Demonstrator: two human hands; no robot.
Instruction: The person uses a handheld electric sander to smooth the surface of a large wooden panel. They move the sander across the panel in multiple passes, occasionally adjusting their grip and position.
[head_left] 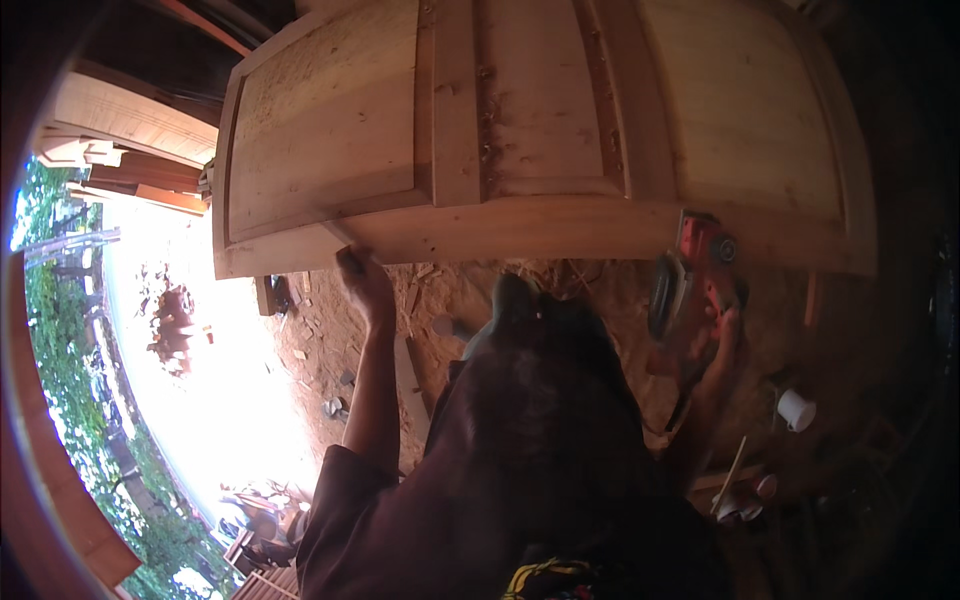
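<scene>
Pale wooden panel (pixel 325 130) lies ahead, its frame (pixel 455 130) already joined, but the surface looks unfinished to me, since dark marks (pixel 488 125) remain near the middle. The right hand (pixel 728 325) grasps a red power tool (pixel 705 262) at the near rail (pixel 540 230); the left hand (pixel 368 285) is curled there too, whether around something I cannot tell.

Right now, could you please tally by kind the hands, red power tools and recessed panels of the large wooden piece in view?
Left hand and right hand: 2
Red power tool: 1
Left panel, middle panel and right panel, all recessed: 3
Total: 6
</scene>
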